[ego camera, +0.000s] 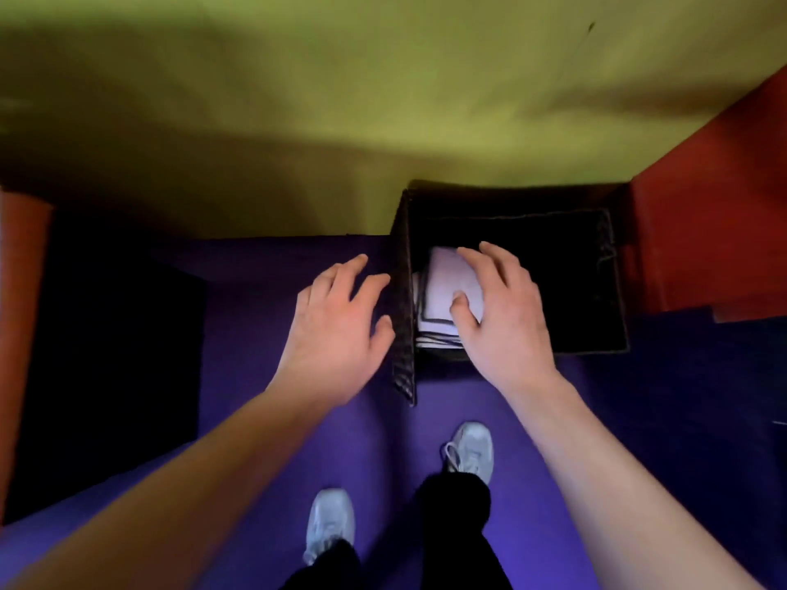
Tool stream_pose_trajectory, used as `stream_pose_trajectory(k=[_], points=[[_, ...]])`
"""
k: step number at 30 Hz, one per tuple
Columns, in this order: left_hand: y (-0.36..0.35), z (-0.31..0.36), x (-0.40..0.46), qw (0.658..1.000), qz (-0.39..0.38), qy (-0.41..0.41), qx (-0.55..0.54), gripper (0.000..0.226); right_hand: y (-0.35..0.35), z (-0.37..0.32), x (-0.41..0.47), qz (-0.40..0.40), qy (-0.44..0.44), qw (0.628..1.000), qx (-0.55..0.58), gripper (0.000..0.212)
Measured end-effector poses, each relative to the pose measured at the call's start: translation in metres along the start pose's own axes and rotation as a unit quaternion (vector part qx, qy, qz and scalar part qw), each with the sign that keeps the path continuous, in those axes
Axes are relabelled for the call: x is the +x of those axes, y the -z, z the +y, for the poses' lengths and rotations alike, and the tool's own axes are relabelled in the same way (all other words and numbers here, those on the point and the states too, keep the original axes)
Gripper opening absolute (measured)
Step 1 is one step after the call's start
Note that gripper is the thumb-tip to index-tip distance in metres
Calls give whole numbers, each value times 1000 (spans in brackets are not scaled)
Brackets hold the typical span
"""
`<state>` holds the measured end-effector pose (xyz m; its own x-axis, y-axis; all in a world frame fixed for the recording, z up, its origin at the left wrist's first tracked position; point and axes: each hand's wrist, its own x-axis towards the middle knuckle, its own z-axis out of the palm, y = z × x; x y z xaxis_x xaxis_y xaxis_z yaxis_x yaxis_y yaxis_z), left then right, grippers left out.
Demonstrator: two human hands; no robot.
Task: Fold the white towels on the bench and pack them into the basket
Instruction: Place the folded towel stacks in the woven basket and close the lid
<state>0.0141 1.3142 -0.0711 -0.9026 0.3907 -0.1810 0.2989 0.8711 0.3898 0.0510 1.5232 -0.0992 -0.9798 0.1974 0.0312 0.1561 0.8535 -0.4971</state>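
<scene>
The step in hand looks like seating a folded towel on the pile inside the dark basket, which stands on the purple floor against the green wall. The right hand lies over the top towel, fingers spread and the thumb resting on the cloth, pressing rather than clenching. The left hand hovers at nine o'clock of the basket, fingers loose and holding nothing, just beside its near wall. To do it well, I would press flat so the folds stay square and the edges line up with the towels below. Toward three o'clock the basket is too dark to read. A red block stands beyond it; two pale shoes sit at six o'clock.
</scene>
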Motion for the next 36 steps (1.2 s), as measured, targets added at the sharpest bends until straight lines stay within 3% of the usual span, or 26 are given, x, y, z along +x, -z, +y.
stream_pose_trajectory(k=[9,18,27,36], points=[[159,-27,-83,997,45,52,16,48,63,-175,-18,-11,45,997,67,50],[239,-108,-152,980,84,181,22,44,31,-311,-9,-89,125,979,134,48],[288,-264,-177,966,100,234,39,41,-61,-448,8,-148,148,967,146,46],[323,-438,-140,978,92,186,17,43,-166,-556,35,-132,69,974,174,45]])
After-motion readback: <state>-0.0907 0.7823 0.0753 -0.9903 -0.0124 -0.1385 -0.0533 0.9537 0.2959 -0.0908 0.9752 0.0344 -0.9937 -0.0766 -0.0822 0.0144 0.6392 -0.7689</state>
